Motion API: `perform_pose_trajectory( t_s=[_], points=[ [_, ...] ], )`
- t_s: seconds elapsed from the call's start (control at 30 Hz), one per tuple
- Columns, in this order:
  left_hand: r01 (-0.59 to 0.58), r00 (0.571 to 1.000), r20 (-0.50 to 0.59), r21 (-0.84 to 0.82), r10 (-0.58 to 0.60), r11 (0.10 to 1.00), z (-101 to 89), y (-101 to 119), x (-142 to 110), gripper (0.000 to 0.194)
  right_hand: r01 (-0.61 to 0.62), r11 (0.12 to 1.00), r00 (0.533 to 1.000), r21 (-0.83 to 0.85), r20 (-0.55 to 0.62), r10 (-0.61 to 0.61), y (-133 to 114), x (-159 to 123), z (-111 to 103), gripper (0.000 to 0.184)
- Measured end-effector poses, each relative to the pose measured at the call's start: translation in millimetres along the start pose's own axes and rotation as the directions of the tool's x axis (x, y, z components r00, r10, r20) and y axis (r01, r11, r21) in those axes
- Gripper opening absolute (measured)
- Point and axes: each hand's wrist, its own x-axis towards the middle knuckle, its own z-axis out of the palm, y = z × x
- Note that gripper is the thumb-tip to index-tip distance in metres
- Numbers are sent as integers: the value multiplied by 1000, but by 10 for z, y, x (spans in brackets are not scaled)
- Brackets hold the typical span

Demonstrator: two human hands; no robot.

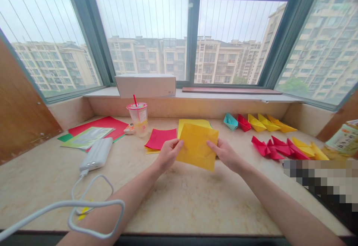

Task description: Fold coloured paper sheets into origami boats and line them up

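"What do we hold?"

"A yellow paper sheet (197, 146), roughly square and slightly tilted, its face toward us. It is in front of us, raised over the middle of a pale, marbled table (190, 208)."

"And our fingers?"

"Our left hand (169, 153) pinches the sheet's left edge, thumb on the near face, the other fingers curled at the edge and behind. Our right hand (226, 154) pinches the right edge, thumb on the near face too; we cannot tell how its hidden fingers lie behind the paper."

"What do we see just beyond?"

"More yellow paper (192, 122) lies flat, partly covered by our sheet. Near our left hand, red squares (161, 139) rest on a yellow layer."

"Further left?"

"A clear plastic cup (139, 121) stands upright with a red straw (134, 100) and some yellow drink. Beyond it we find larger red paper (107, 125), and nearer us a white power bank (97, 154) with a white cable (56, 207) looping across our left forearm."

"And to our right?"

"Two rows of folded paper shapes: behind, one teal boat (231, 122), one red boat (244, 123) and three yellow boats (257, 123); in front, red folded pieces (264, 149) and yellow ones."

"At the back?"

"A white box (145, 85) on the sill, below windows facing apartment buildings (156, 57)."
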Motion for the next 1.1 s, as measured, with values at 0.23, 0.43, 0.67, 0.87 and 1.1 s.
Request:
perform_pose_trajectory(
  t_s=[0.23,0.43,0.67,0.87,1.1],
  points=[
    [142,990,20,-139,-141,980,28,65,-32,39,78,997,992,-3,-97,-78,-15,31,-45,36],
    [201,978,-6,-246,-208,948,28,56,-23,39,55,993,993,-109,-95,-65,9,19,-90,23],
    [187,982,68,-314,-175,931,14,51,-27,38,101,991,987,-91,-112,-111,-2,31,-59,28],
    [120,975,220,-449,-21,885,3,94,-60,50,145,989,946,-31,-289,-148,-9,81,-90,38],
    [153,946,321,-342,-38,927,27,93,-109,43,161,983,935,93,-332,-122,-9,88,-81,37]
  ],
)
